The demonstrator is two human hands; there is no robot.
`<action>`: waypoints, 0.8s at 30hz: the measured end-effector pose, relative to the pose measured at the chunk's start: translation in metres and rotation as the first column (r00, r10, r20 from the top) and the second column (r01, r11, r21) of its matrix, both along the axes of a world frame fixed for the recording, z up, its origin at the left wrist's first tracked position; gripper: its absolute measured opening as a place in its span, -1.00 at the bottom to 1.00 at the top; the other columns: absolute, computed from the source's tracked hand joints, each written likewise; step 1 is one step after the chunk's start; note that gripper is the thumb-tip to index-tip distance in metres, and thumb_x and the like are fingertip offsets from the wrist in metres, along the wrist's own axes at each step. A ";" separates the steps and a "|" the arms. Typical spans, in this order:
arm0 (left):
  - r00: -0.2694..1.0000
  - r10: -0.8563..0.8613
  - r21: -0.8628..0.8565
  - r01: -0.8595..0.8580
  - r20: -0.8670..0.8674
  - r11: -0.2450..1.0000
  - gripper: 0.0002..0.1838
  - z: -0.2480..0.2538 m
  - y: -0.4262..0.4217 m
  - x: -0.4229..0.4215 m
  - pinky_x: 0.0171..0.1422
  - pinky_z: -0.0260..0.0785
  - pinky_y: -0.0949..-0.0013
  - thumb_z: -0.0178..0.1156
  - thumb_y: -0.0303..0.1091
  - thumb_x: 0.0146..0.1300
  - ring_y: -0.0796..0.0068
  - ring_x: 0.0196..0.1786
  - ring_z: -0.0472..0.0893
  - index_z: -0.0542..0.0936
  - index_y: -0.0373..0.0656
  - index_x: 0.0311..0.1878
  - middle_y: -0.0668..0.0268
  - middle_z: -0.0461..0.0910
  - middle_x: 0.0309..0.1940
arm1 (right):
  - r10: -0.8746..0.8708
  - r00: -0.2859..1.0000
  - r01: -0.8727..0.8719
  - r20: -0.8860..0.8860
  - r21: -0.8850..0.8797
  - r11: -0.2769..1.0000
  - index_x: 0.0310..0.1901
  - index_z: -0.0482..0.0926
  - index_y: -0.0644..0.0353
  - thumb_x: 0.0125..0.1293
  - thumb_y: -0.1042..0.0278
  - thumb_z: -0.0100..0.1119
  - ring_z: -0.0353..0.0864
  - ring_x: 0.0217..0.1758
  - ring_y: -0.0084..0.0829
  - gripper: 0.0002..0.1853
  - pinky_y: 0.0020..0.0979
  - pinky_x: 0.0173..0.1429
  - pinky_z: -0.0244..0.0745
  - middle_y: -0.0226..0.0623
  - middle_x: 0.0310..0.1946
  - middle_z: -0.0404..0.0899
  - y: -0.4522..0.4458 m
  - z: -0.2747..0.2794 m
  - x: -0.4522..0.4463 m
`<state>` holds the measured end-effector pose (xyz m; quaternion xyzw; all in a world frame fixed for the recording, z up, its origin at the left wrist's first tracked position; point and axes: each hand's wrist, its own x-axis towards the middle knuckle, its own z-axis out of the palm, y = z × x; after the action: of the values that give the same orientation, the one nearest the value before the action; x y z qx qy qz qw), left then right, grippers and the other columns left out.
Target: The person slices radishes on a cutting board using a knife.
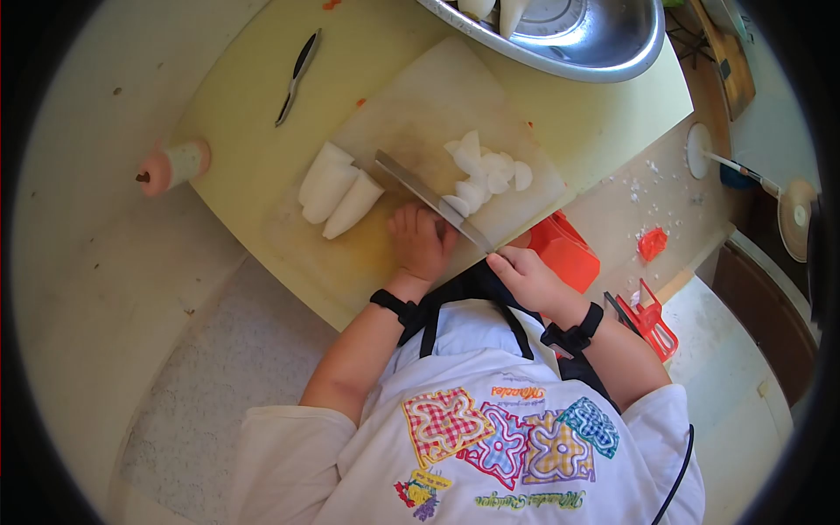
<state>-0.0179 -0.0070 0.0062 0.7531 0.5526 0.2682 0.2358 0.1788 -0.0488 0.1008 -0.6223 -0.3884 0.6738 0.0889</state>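
Observation:
In my right hand (529,276) is the handle of a kitchen knife (429,197), its broad blade slanting across the translucent cutting board (437,87). My left hand (420,236) rests on the board against the near side of the blade, fingers curled in; whatever lies under them is hidden. Thin white slices (481,171), probably radish, are scattered on the far side of the knife. To the left of my left hand, thick peeled white pieces (325,184) lie side by side on the board.
A metal bowl (643,66) with white peeled vegetables stands at the table's far edge. On the yellow-green table (236,114) lies a slim black-and-silver tool (299,77). A pink-capped bottle (175,168) is at the left edge. Red plastic containers (564,252) sit below at right.

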 end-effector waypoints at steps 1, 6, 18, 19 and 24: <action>1.000 0.001 -0.007 -0.001 -0.009 1.000 -0.73 0.002 0.001 0.000 -0.03 0.22 0.05 0.35 -0.27 0.03 0.09 -0.09 0.49 0.48 -0.03 -0.24 0.23 0.52 -0.22 | 0.018 1.000 -0.018 0.011 0.013 1.000 -0.24 0.50 0.45 0.57 0.05 -0.05 0.35 -0.40 -0.53 -0.51 -0.37 -0.27 0.37 -0.37 -0.54 0.41 -0.002 -0.001 -0.002; 1.000 -0.010 -0.044 0.009 -0.027 0.999 -0.74 0.002 0.002 -0.001 -0.03 0.23 0.06 0.35 -0.28 0.03 0.09 -0.11 0.49 0.49 -0.03 -0.25 0.24 0.51 -0.25 | 0.039 0.998 -0.039 0.049 0.003 0.999 -0.29 0.51 0.44 0.56 0.02 -0.02 0.33 -0.41 -0.54 -0.49 -0.39 -0.29 0.35 -0.38 -0.55 0.39 0.002 -0.002 -0.003; 0.999 0.032 0.026 -0.033 0.035 0.999 -0.78 0.000 0.001 0.004 -0.02 0.21 0.11 0.31 -0.33 0.07 0.16 -0.09 0.49 0.50 -0.02 -0.23 0.27 0.53 -0.22 | -0.043 0.975 0.042 0.216 0.010 0.999 -0.38 0.55 0.39 0.25 0.26 0.23 0.35 -0.55 -0.53 -0.71 -0.34 -0.39 0.36 -0.31 -0.67 0.41 0.009 -0.001 -0.008; 0.999 0.036 0.031 -0.038 0.041 0.999 -0.78 0.000 0.001 0.004 -0.02 0.21 0.11 0.31 -0.32 0.07 0.15 -0.09 0.49 0.50 -0.02 -0.23 0.27 0.53 -0.22 | -0.024 0.972 0.028 0.232 -0.013 1.000 -0.34 0.56 0.39 0.24 0.28 0.23 0.37 -0.55 -0.53 -0.74 -0.35 -0.38 0.37 -0.30 -0.67 0.42 0.010 -0.001 -0.007; 0.999 0.037 0.028 -0.038 0.026 0.999 -0.78 0.002 0.001 0.002 -0.01 0.20 0.10 0.30 -0.29 0.08 0.13 -0.09 0.48 0.50 -0.02 -0.22 0.26 0.51 -0.23 | -0.071 0.975 0.056 0.212 0.076 0.995 -0.26 0.61 0.36 0.23 0.31 0.22 0.37 -0.55 -0.52 -0.77 -0.34 -0.39 0.38 -0.25 -0.66 0.42 0.001 0.005 -0.015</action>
<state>-0.0155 -0.0060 0.0083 0.7423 0.5597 0.2902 0.2269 0.1643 -0.0482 0.1057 -0.7001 -0.3988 0.5854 0.0898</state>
